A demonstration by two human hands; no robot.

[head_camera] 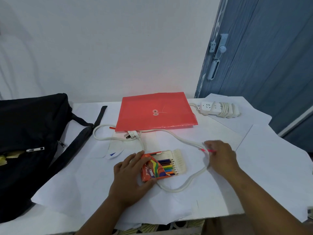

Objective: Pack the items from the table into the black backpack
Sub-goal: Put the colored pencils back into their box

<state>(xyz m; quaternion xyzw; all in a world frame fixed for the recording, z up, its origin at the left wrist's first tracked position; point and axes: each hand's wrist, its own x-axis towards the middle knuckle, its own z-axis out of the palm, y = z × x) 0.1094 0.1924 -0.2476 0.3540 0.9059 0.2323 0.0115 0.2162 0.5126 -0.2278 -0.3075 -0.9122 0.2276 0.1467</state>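
An orange box of coloured pencils [158, 167] lies open on the white table [194, 204], several pencil tips showing. My left hand [131, 177] grips the box's left end. My right hand [220, 157] pinches a pink pencil [209, 150] just right of the box, above a loop of white cable. The black backpack [28, 141] lies at the left with its zip open and something yellow inside. A red string-tie envelope [155, 111] lies flat at the back. A white power strip [218, 108] with its cord wound round it sits at the back right.
The strip's long white cable [186, 181] loops across the table, round the pencil box, ending in a plug [133, 134] by the envelope. A backpack strap [100, 117] reaches onto the table. A small white paper with a blue mark [112, 154] lies beside my left hand. A blue door [271, 65] stands at the right.
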